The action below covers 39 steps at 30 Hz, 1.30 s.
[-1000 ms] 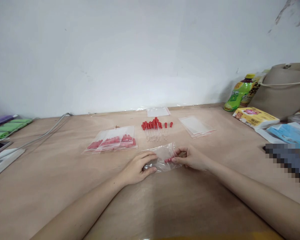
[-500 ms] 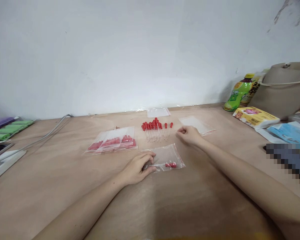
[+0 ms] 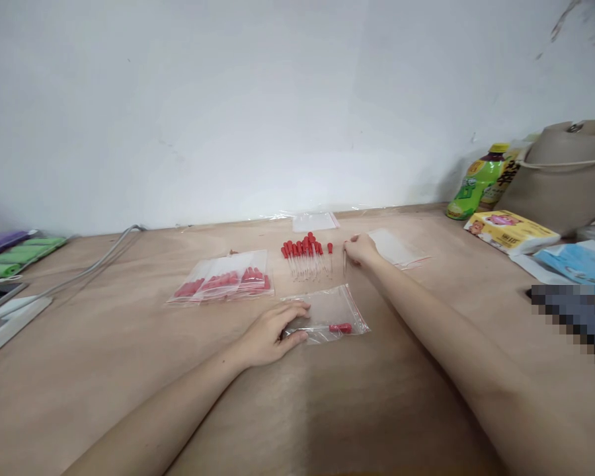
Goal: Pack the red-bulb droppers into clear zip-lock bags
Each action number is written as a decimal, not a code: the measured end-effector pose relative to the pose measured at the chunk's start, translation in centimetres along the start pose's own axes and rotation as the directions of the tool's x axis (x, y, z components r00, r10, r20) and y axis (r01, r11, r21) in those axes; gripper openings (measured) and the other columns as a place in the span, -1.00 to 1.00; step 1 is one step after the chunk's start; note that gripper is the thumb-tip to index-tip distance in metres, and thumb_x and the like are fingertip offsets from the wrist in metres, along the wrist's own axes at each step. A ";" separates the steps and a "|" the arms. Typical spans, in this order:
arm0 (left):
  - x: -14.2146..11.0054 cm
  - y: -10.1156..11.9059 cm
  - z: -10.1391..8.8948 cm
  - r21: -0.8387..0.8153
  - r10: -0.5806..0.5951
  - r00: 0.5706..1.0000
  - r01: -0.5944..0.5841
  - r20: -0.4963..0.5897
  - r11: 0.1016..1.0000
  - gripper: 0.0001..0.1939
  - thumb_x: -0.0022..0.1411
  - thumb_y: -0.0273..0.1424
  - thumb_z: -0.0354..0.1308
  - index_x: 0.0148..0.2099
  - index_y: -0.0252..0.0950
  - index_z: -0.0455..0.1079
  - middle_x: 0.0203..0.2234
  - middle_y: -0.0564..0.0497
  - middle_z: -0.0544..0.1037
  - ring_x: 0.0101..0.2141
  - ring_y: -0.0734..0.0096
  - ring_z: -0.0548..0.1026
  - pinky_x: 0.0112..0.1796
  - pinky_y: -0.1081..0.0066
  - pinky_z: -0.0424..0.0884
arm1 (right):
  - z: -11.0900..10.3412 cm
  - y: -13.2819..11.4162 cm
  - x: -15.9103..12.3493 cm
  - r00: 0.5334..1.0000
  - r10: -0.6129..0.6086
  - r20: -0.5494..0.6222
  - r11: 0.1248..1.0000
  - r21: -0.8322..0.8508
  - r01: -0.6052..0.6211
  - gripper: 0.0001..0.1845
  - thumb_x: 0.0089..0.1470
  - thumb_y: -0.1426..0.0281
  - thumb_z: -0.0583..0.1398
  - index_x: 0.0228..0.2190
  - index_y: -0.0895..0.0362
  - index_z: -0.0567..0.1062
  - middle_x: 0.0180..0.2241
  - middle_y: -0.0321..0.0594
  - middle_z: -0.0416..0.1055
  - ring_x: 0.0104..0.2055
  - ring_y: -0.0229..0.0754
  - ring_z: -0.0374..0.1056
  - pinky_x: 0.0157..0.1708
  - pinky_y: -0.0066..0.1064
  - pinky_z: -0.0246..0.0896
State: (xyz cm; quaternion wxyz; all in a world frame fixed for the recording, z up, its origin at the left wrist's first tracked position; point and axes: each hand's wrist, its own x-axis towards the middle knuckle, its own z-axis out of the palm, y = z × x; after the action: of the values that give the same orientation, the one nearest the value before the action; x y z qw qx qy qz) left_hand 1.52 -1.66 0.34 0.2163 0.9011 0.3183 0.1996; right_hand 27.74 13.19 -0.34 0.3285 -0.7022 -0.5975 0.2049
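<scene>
My left hand [image 3: 275, 332] is curled over the near-left end of a clear zip-lock bag [image 3: 322, 304], fingers and thumb on its plastic. Inside that bag lies one dropper [image 3: 340, 328] with a red bulb, its tube running toward my left hand. Beyond the bag, a bunch of red-bulbed droppers [image 3: 302, 251] lies with the bulbs pointing away from me. To the right of the bunch, my right hand [image 3: 361, 250] pinches a dropper [image 3: 346, 264] by its top; its thin tube hangs down and the fingers mostly hide its bulb.
Filled zip-lock bags [image 3: 223, 281] overlap on the left. Flat bags lie at the wall [image 3: 315, 222] and beyond my right hand [image 3: 396, 246]. On the right are a green bottle [image 3: 478, 182], a yellow tissue pack [image 3: 510, 230] and a beige bag [image 3: 565, 178]. A grey cable [image 3: 104, 254] crosses the left.
My right hand has moved slightly left and farther away, and has taken hold of the outermost dropper right of the bunch. My left hand stays on the bag.
</scene>
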 end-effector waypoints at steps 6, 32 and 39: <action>0.1 0.0 0.1 0.019 0.001 1.000 -0.001 0.004 1.000 -0.61 0.25 -0.30 0.03 0.11 -0.21 0.19 0.04 -0.08 0.35 0.06 0.25 0.28 0.04 0.20 0.23 | -1.8 2.3 -5.4 1.000 -0.025 -0.008 0.896 0.444 0.026 -0.55 0.09 0.21 -0.04 0.00 0.12 0.09 -0.51 -0.34 0.26 -0.61 -0.35 0.19 -0.61 -0.50 0.13; 0.1 0.2 0.0 0.029 -0.030 1.000 0.029 0.009 0.999 -0.47 0.19 -0.24 0.11 0.18 -0.20 0.10 0.06 -0.08 0.31 0.05 0.23 0.29 0.03 0.23 0.25 | -3.9 1.9 -13.6 0.913 -0.263 0.313 0.944 0.277 0.177 -0.69 -0.18 0.15 0.23 -0.51 0.17 0.51 -0.60 -0.32 0.25 -0.60 -0.38 0.03 -0.61 -0.49 -0.06; 0.1 0.2 0.0 0.024 -0.037 0.999 0.036 0.015 0.999 -0.48 0.20 -0.24 0.10 0.17 -0.20 0.10 0.06 -0.08 0.32 0.05 0.22 0.29 0.02 0.22 0.25 | -3.3 2.3 -13.0 0.904 -0.268 0.332 0.929 0.337 0.152 -0.66 -0.26 0.14 0.27 -0.56 0.19 0.49 -0.55 -0.29 0.27 -0.54 -0.35 0.13 -0.56 -0.48 0.04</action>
State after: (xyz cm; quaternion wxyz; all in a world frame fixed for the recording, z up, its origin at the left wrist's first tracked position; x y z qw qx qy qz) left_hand 1.68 -1.76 0.43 0.2114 0.8992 0.3354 0.1850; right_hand 28.98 -0.32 -1.05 0.3334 -0.5225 -0.6830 0.3864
